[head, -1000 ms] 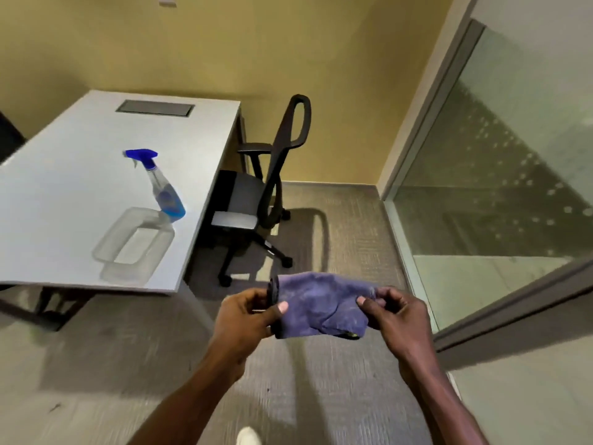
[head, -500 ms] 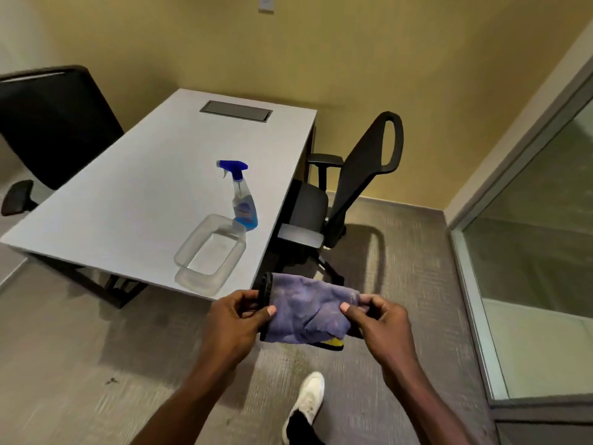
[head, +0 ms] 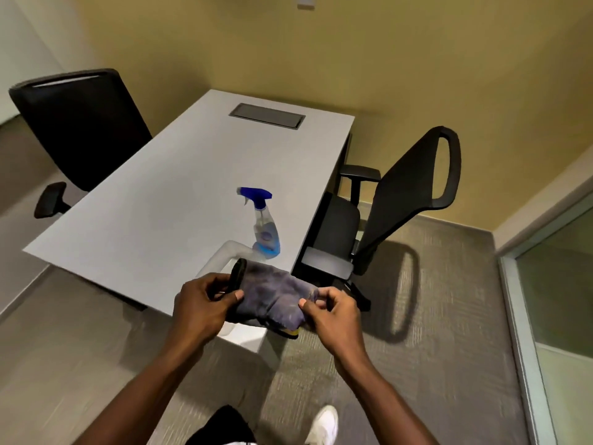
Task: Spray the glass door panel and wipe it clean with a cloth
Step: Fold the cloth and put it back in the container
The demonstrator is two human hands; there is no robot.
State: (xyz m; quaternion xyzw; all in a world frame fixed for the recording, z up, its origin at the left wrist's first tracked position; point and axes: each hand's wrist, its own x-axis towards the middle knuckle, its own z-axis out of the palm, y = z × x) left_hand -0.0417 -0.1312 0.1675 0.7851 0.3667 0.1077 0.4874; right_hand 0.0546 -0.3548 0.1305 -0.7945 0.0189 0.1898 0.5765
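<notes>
I hold a purple cloth (head: 272, 297) stretched between both hands over the near corner of the white table (head: 160, 213). My left hand (head: 205, 303) pinches its left end, which has a dark edge. My right hand (head: 330, 313) pinches the right end, where a yellow tag peeks out below. A spray bottle (head: 264, 226) with a blue trigger head and blue liquid stands upright on the table just beyond the cloth. Only a strip of the glass door panel (head: 558, 300) shows at the right edge.
A clear plastic container (head: 224, 255) sits on the table beside the bottle, partly hidden by my hands. One black office chair (head: 401, 203) stands right of the table, another (head: 80, 130) at the left. Grey carpet covers the floor; my white shoe (head: 322, 425) shows below.
The view has swung left, away from the glass and toward the table, which is now closer. Both hands keep hold of the cloth, now over the table corner.
</notes>
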